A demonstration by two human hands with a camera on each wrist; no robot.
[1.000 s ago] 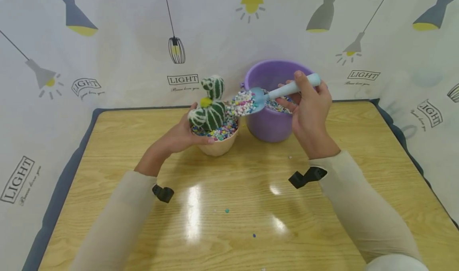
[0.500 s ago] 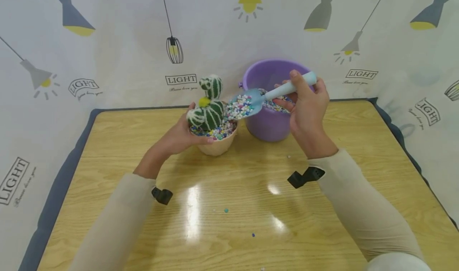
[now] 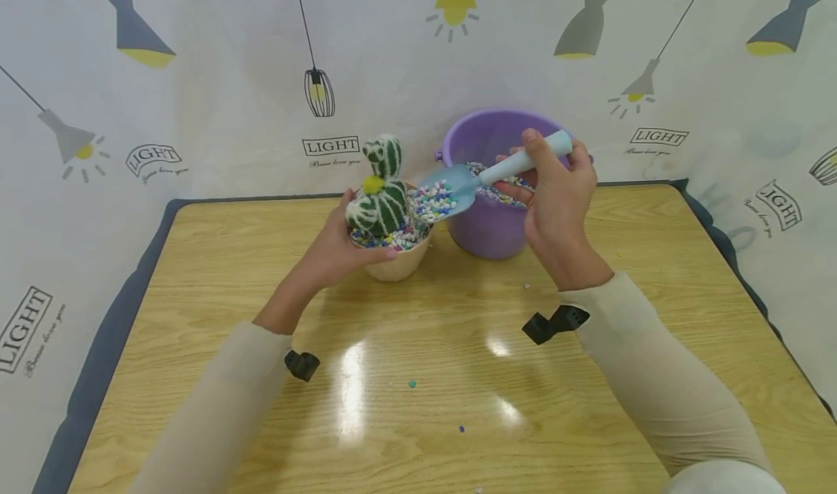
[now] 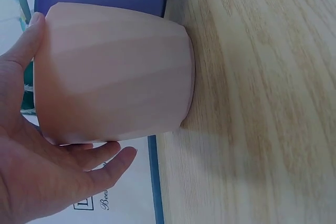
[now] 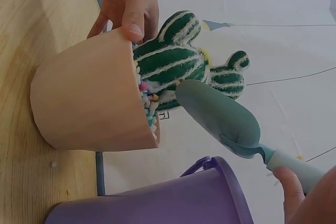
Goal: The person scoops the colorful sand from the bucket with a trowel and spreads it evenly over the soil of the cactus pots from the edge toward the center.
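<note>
The head view looks down from the near side; both close wrist views share the peach pot (image 3: 397, 260) (image 4: 113, 74) (image 5: 89, 100) at worktop (image 3: 418, 349) level.

You worked on a glossy wood-grain table (image 3: 588, 421). The pot (image 4: 115, 72) looked matt and smooth, the purple bucket (image 3: 487, 225) and blue scoop (image 5: 220, 114) smooth plastic, the cactus (image 5: 178, 56) fuzzy cloth, the pebbles (image 3: 431, 202) grainy.

A peach-coloured pot (image 3: 399, 261) stood on the wooden surface (image 3: 418, 378), holding a green, white-striped toy cactus (image 3: 379, 200) with a yellow tuft, bedded in small multicoloured pebbles (image 3: 392, 240). Over its rim hung a light blue scoop (image 3: 451, 189), tilted down toward the cactus and still carrying some pebbles. Just beside the pot stood a purple bucket (image 3: 487, 225), with more pebbles inside.
</note>
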